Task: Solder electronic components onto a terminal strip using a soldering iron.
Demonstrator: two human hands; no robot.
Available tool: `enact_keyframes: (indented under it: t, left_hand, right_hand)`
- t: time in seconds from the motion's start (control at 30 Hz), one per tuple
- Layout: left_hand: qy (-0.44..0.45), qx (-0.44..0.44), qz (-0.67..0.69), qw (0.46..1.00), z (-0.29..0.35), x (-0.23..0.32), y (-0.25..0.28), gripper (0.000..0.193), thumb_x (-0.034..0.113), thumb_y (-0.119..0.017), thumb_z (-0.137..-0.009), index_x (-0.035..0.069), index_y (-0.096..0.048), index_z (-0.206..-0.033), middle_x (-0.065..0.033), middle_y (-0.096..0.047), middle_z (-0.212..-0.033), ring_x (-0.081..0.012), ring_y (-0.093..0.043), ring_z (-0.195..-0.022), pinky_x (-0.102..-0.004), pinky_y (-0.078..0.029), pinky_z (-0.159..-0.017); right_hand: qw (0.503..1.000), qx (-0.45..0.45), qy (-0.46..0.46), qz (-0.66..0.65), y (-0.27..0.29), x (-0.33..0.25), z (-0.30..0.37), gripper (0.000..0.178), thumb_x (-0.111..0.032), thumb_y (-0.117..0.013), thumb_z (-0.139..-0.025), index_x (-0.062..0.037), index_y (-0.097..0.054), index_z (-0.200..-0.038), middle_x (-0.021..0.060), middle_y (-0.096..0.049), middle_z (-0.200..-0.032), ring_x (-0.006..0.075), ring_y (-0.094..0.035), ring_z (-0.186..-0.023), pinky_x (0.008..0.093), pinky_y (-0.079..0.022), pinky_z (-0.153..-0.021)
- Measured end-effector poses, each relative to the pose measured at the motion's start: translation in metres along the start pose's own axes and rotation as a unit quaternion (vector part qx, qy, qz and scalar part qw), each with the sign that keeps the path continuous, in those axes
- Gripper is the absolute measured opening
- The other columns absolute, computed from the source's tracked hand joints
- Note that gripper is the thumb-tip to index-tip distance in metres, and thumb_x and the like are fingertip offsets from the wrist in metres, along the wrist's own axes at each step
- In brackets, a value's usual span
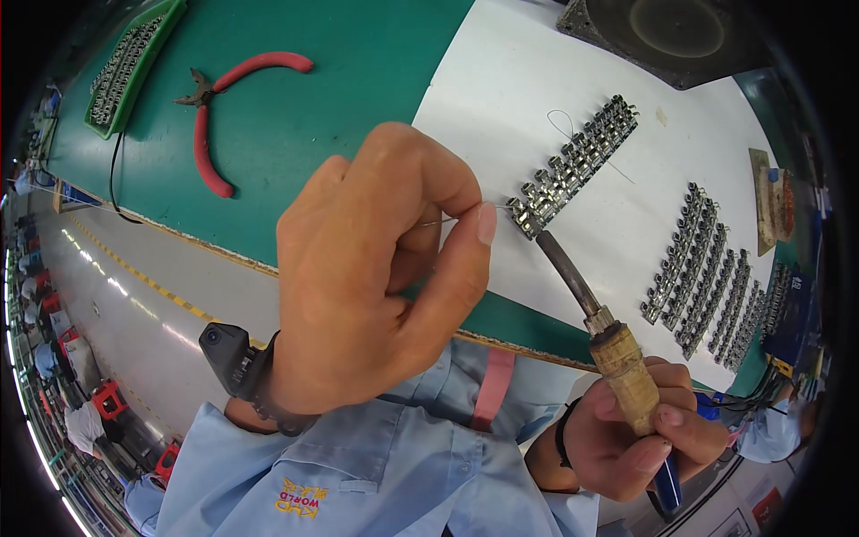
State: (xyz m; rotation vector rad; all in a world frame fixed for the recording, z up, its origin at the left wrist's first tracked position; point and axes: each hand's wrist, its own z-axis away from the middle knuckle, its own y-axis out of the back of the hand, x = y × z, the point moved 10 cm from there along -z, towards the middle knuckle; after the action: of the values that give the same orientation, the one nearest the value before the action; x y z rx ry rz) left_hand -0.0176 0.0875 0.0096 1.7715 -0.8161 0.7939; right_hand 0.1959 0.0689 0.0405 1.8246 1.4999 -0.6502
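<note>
My left hand (371,268) pinches a thin solder wire (435,223) between thumb and forefinger. The wire's end meets the near end of a row of small metal parts (577,161), which lies slantwise on a white sheet (501,98). In my right hand (653,430) is a soldering iron (624,369), gripped by its worn, light-brown handle. Its dark tip touches or nearly touches that same near end of the row, close to my left fingertips. Thin loose wires stick out from both sides of the row.
Red-handled cutting pliers (202,143) lie on the green mat (358,54), left of a green tray's (170,18) right side. Several more rows of metal parts (693,268) rest at right. A square black unit (617,40) stands at the back, a wooden block (762,206) at far right.
</note>
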Motion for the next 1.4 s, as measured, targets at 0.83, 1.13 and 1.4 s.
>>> enact_keyframes:
  t: [0.83, 1.13, 1.4]
  left_hand:
    - [-0.019, 0.019, -0.023, 0.999, -0.005, 0.006, -0.006, 0.011, -0.006, -0.06, -0.084, 0.0, -0.052, -0.088, 0.007, -0.037, -0.054, 0.0004, -0.022, -0.045, -0.0201, -0.015, -0.044]
    - [-0.012, 0.035, -0.029, 0.999, -0.003, 0.004, 0.0, 0.011, -0.006, -0.062, -0.082, 0.0, -0.053, -0.085, 0.0065, -0.04, -0.056, 0.0007, -0.024, -0.046, -0.0196, -0.016, -0.044]
    - [-0.012, 0.006, -0.028, 1.0, -0.002, 0.005, -0.002, 0.01, -0.006, -0.063, -0.081, 0.0, -0.055, -0.084, 0.0066, -0.04, -0.056, 0.0006, -0.024, -0.045, -0.02, -0.016, -0.044]
  right_hand:
    - [0.999, -0.037, 0.007, 0.021, -0.01, 0.0, -0.004, 0.024, -0.027, -0.047, -0.093, -0.0034, -0.045, -0.097, 0.0085, -0.051, -0.054, 0.0139, -0.046, -0.044, 0.0297, -0.044, -0.057]
    - [0.999, -0.036, -0.003, 0.026, -0.011, 0.0, -0.002, 0.024, -0.027, -0.048, -0.092, -0.004, -0.044, -0.096, 0.0085, -0.054, -0.055, 0.0147, -0.047, -0.047, 0.0296, -0.043, -0.055]
    - [0.999, -0.032, 0.007, 0.029, -0.01, -0.001, -0.003, 0.025, -0.028, -0.05, -0.091, -0.004, -0.044, -0.095, 0.0088, -0.054, -0.055, 0.0148, -0.048, -0.048, 0.0296, -0.043, -0.055]
